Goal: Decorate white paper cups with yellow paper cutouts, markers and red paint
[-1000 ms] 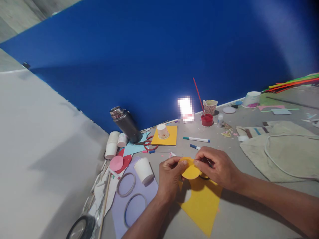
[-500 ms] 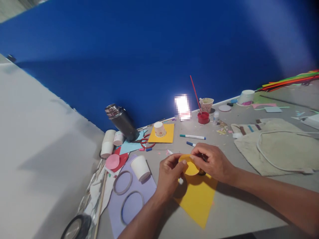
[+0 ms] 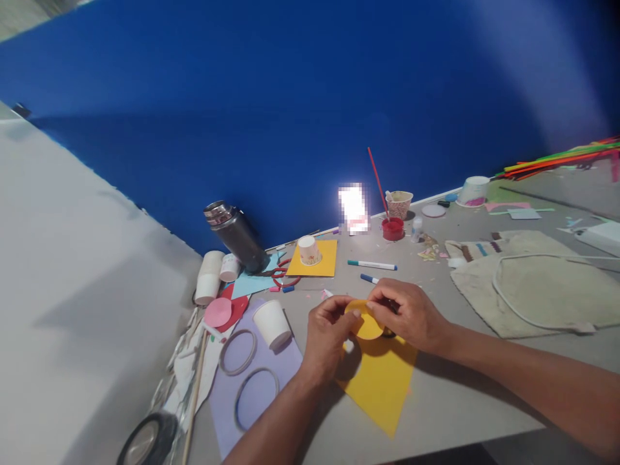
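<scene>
Between both hands is a round yellow paper disc (image 3: 367, 327). My left hand (image 3: 329, 332) pinches its left edge, thumb on the near face. At the upper right edge, my right hand (image 3: 409, 316) grips the same disc between thumb and fingers. Below them a larger yellow paper sheet (image 3: 380, 387) lies on the table, partly in shadow. Something dark, partly hidden, sits behind the disc under the right hand. A blue-capped marker (image 3: 369, 278) lies just beyond the right hand, and a green-capped marker (image 3: 372, 265) is farther back.
To the left, a white paper cup (image 3: 272, 325) and two tape rings (image 3: 238, 352) rest on purple paper (image 3: 220, 400). Behind stand a dark flask (image 3: 239, 239), red-handled scissors (image 3: 285, 274) and a small cup (image 3: 309, 250) on yellow paper. A cloth bag (image 3: 533, 290) with a white cable lies right.
Both hands keep hold of the yellow disc, with only slight finger movement. The view has shifted a little, so things at the right appear slightly farther left.
</scene>
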A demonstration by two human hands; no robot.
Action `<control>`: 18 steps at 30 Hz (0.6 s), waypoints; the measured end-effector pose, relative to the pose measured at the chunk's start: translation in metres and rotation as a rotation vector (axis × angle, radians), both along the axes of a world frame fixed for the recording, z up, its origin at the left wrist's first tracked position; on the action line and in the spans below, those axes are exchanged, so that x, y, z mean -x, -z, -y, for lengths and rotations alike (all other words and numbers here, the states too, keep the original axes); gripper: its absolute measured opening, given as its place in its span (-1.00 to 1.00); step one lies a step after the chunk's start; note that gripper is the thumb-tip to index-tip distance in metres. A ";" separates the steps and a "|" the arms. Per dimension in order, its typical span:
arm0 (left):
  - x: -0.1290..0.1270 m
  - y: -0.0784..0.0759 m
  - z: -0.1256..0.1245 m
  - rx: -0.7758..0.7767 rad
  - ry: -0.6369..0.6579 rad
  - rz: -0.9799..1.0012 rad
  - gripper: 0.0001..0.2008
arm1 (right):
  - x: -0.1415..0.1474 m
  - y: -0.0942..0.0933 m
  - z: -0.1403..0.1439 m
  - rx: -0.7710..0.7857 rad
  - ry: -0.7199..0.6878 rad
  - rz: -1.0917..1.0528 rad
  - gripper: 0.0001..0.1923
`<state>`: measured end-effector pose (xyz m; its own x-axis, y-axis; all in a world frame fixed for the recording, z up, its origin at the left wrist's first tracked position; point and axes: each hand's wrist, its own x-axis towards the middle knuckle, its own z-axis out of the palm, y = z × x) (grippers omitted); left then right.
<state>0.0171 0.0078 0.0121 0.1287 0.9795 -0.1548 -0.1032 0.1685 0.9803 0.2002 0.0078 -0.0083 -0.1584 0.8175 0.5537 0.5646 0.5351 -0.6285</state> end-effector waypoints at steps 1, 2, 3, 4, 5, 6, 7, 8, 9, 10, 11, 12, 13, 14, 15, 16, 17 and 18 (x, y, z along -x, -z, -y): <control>0.000 0.000 0.000 -0.011 -0.007 -0.023 -0.73 | 0.000 0.000 0.001 0.006 -0.003 0.001 -0.79; 0.000 0.001 0.000 -0.021 -0.012 -0.047 -0.74 | 0.000 0.000 0.002 0.018 -0.008 -0.003 -0.79; 0.001 0.001 -0.001 -0.029 -0.018 -0.064 -0.76 | 0.000 -0.001 0.002 0.038 -0.017 -0.017 -0.79; 0.002 0.001 -0.001 -0.036 -0.023 -0.073 -0.77 | 0.000 -0.003 0.003 0.069 -0.031 -0.042 -0.78; 0.002 0.001 -0.001 -0.043 -0.029 -0.075 -0.78 | -0.001 -0.005 0.004 0.109 -0.050 -0.077 -0.77; 0.003 0.001 -0.002 -0.048 -0.037 -0.071 -0.79 | -0.002 -0.007 0.004 0.145 -0.070 -0.119 -0.75; 0.004 0.001 -0.002 -0.050 -0.044 -0.061 -0.80 | -0.003 -0.009 0.005 0.166 -0.090 -0.158 -0.72; 0.005 0.002 -0.003 -0.048 -0.053 -0.044 -0.79 | -0.004 -0.010 0.005 0.165 -0.114 -0.186 -0.69; 0.006 0.004 -0.004 -0.046 -0.061 -0.020 -0.79 | -0.005 -0.011 0.005 0.140 -0.144 -0.200 -0.67; 0.006 0.006 -0.004 -0.044 -0.069 0.009 -0.78 | -0.005 -0.011 0.005 0.094 -0.181 -0.201 -0.66; 0.006 0.008 -0.005 -0.041 -0.076 0.041 -0.78 | -0.005 -0.011 0.005 0.034 -0.226 -0.193 -0.67; 0.007 0.010 -0.006 -0.039 -0.079 0.072 -0.77 | -0.005 -0.010 0.005 -0.027 -0.271 -0.177 -0.70; 0.006 0.012 -0.006 -0.036 -0.081 0.100 -0.77 | -0.004 -0.008 0.006 -0.080 -0.310 -0.153 -0.73; 0.006 0.013 -0.006 -0.027 -0.078 0.124 -0.76 | -0.003 -0.006 0.006 -0.127 -0.333 -0.124 -0.75; 0.005 0.013 -0.005 -0.008 -0.071 0.151 -0.74 | -0.002 -0.005 0.007 -0.165 -0.341 -0.086 -0.75; 0.005 0.013 -0.005 0.019 -0.062 0.180 -0.71 | -0.001 -0.003 0.007 -0.197 -0.334 -0.039 -0.75; 0.004 0.012 -0.004 0.050 -0.052 0.211 -0.69 | 0.000 -0.001 0.008 -0.222 -0.317 0.010 -0.75; 0.003 0.011 -0.004 0.082 -0.046 0.238 -0.67 | 0.001 0.000 0.009 -0.243 -0.295 0.056 -0.74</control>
<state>0.0146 0.0114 0.0014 0.1266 0.9707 -0.2043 -0.3391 0.2359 0.9107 0.1996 -0.0011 -0.0083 -0.4027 0.5780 0.7097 0.3938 0.8094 -0.4357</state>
